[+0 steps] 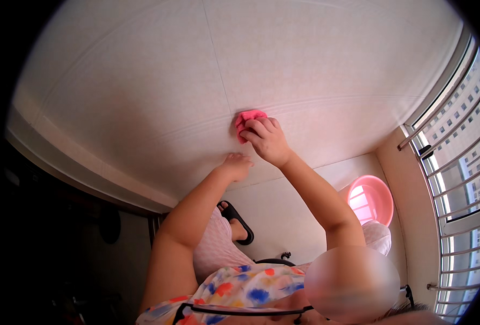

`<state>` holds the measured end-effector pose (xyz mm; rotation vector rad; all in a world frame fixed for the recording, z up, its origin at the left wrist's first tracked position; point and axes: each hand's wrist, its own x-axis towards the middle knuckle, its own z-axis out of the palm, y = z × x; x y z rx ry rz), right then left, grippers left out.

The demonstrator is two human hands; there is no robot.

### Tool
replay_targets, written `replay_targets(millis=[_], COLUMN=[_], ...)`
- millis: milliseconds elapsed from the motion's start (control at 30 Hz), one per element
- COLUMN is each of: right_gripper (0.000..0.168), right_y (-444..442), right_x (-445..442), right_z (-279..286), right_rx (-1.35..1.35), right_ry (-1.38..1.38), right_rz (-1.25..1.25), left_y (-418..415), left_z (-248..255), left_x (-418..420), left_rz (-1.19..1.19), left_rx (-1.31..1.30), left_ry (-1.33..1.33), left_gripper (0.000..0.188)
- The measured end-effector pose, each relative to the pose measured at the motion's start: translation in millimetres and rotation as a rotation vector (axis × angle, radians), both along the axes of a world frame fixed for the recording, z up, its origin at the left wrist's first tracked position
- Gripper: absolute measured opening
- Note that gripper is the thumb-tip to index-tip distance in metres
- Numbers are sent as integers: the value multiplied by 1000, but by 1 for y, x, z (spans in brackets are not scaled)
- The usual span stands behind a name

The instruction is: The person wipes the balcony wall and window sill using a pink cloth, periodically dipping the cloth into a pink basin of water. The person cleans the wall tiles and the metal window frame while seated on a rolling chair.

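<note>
My right hand (270, 140) grips a bunched pink cloth (248, 118) and holds it against a pale tiled wall (150, 93). The cloth lies close to the thin vertical joint between two wall panels. Lower and a little to the left, my left hand (236, 166) is at the wall with nothing in it, its fingers loosely apart. Whether those fingertips press on the surface is hard to tell.
A pink plastic basin (386, 199) with reflective water stands on the pale tiled floor (276, 211) at right. Beyond it is a window with metal bars (447, 195). A black slipper (240, 227) is on my foot. At left runs a door frame (102, 166) beside a dark area.
</note>
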<state>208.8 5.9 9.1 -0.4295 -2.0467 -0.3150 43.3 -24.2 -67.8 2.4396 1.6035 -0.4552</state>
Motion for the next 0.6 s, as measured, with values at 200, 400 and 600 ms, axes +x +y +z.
replay_targets(millis=[200, 400, 600], right_gripper=[12, 16, 18], right_y=[20, 46, 55], right_x=[-7, 63, 97], right_z=[12, -16, -95], right_rx=[166, 17, -273], right_ry=[-130, 200, 385], right_rz=[-77, -344, -544], left_y=[-1, -5, -4], left_z=[8, -2, -16], left_x=[1, -4, -5], left_rz=[16, 52, 69], left_rx=[-27, -75, -147], left_ry=[-60, -66, 34], left_gripper=[43, 40, 41])
